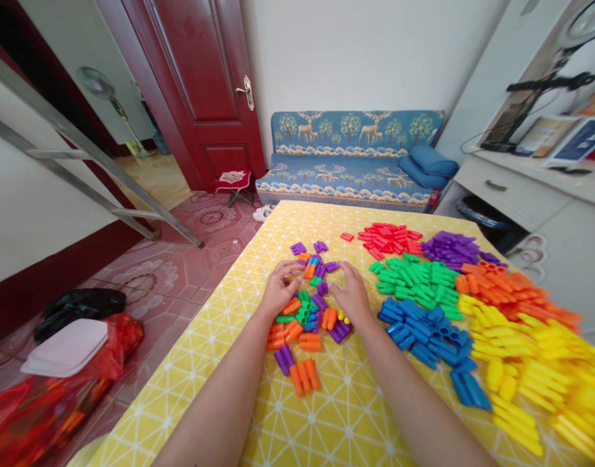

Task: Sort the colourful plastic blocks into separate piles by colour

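Note:
A mixed heap of small plastic tube blocks (310,311) in orange, purple, green and blue lies on the yellow patterned tablecloth (258,415). My left hand (280,285) rests on the heap's left side with fingers curled into the pieces. My right hand (352,293) rests on the heap's right side, fingers bent down among the blocks. What either hand pinches is hidden by the fingers. Sorted piles lie to the right: red (389,239), purple (450,249), green (417,280), blue (431,337), orange (509,290) and yellow (535,370).
A blue sofa (350,162) stands beyond the table, beside a dark red door (200,91). A white cabinet (545,194) is at the right. Red and black bags (59,363) lie on the tiled floor to the left, near a metal ladder (83,162).

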A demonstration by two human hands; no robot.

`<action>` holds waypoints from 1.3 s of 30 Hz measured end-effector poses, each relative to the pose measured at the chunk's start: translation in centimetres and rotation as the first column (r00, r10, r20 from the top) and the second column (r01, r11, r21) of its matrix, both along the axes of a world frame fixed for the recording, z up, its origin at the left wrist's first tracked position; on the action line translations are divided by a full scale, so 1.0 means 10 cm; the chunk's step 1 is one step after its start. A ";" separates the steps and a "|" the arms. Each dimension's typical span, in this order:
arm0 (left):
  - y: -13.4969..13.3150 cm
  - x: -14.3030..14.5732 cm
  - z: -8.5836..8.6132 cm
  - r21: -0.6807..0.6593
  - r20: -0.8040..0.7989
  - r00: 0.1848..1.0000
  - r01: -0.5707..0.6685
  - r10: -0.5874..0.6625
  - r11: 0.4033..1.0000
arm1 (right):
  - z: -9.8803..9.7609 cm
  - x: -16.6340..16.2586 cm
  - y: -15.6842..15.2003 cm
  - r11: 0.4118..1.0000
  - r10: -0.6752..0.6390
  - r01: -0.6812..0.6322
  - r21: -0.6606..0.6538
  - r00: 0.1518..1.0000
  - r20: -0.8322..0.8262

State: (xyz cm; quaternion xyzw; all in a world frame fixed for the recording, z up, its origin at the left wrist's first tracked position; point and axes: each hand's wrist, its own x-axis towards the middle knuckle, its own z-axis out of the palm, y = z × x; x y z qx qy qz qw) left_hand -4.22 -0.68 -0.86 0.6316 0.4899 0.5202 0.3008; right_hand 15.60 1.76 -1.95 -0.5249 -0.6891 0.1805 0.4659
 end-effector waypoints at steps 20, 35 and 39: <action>0.02 0.00 -0.02 0.028 -0.137 0.962 0.240 -0.234 0.970 | 0.14 -0.13 -0.44 0.921 0.263 -0.277 -0.274 0.961 -0.085; 0.00 0.01 -0.02 -0.032 -0.063 0.991 0.115 -0.117 0.993 | 0.15 -0.17 -0.53 0.980 0.172 -0.161 -0.117 0.981 0.093; 0.00 0.00 -0.01 -0.014 -0.069 0.998 -0.002 0.001 1.000 | 0.14 -0.17 -0.52 0.981 0.163 -0.149 -0.122 0.979 0.118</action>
